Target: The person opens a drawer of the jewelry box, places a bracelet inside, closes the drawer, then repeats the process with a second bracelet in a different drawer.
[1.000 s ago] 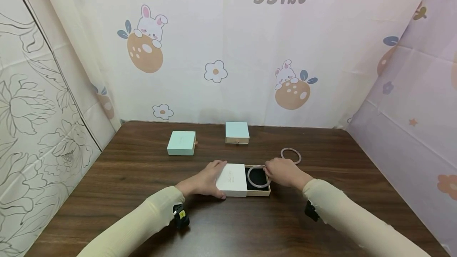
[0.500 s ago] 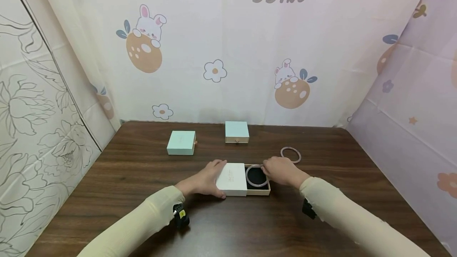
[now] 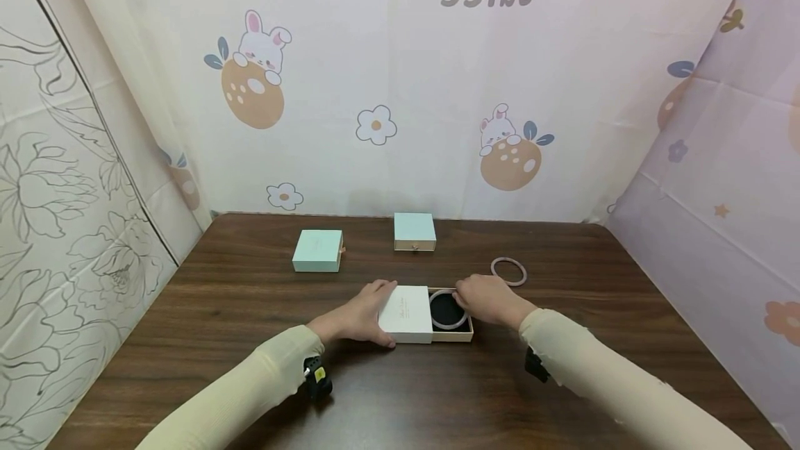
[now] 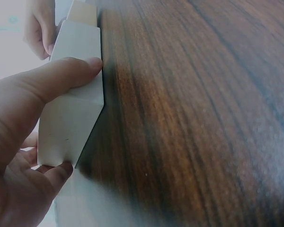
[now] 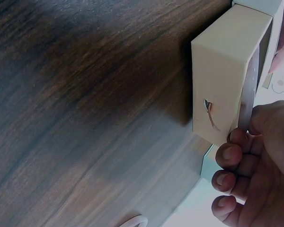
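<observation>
A white slide-out box [image 3: 405, 314] sits on the table with its cream drawer [image 3: 451, 337] pulled out to the right; black lining shows inside. My left hand [image 3: 356, 316] grips the closed end of the box, thumb along the near side [image 4: 80, 73] and fingers at the far corner. A pale, greyish-pink bangle [image 3: 445, 327] lies over the drawer's black lining. My right hand [image 3: 494, 299] pinches its far right edge between thumb and index finger; the other fingers curl beside the drawer. In the right wrist view, a ribbon pull [image 5: 211, 116] hangs from the drawer front.
A second bangle [image 3: 525, 275] lies on the table just behind my right hand. Two mint-green boxes, one at the back left [image 3: 317, 250] and one at the back middle [image 3: 415, 230], stand closed. A printed curtain [image 3: 375, 54] hangs behind the table's far edge.
My right hand has shifted slightly left with the bangle, which now sits further inside the drawer. My left hand stays in place on the white box.
</observation>
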Available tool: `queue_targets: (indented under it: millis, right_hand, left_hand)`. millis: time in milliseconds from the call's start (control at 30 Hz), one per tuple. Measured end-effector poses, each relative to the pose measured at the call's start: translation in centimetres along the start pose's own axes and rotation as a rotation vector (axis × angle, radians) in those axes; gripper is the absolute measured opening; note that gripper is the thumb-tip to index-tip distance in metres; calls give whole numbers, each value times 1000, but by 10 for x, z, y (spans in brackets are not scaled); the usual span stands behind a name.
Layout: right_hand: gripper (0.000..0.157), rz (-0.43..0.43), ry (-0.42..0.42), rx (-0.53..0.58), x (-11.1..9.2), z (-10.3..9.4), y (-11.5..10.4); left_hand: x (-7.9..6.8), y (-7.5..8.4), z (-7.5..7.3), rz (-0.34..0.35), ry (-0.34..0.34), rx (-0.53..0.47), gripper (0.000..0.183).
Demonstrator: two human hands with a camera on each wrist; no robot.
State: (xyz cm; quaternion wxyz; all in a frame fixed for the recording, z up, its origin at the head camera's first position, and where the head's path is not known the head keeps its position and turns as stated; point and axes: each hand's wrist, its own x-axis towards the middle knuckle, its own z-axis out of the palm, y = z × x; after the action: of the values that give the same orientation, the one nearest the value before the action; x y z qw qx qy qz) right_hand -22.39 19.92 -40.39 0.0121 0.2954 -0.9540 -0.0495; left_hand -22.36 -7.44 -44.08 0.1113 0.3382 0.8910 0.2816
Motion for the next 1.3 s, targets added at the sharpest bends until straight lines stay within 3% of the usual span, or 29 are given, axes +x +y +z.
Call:
queue_targets:
  millis: [267,533,700,1000,1300]
  right_hand:
    - [26,-45,47,-116,2,1,-2]
    - [28,-178,150,-366,3,3,-3]
    - [30,-208,198,-439,5,6,-4]
    - [31,-205,193,-427,3,6,-3]
    - [38,-126,184,-255,-4,6,7]
  left_hand:
    - [1,-3,2,2,1,8,108]
    - [2,-3,2,-9,3,11,108]
    - [1,-1,1,8,8,8,107]
    - [0,1,0,7,11,10,107]
    - [1,0,1,3,9,13,107]
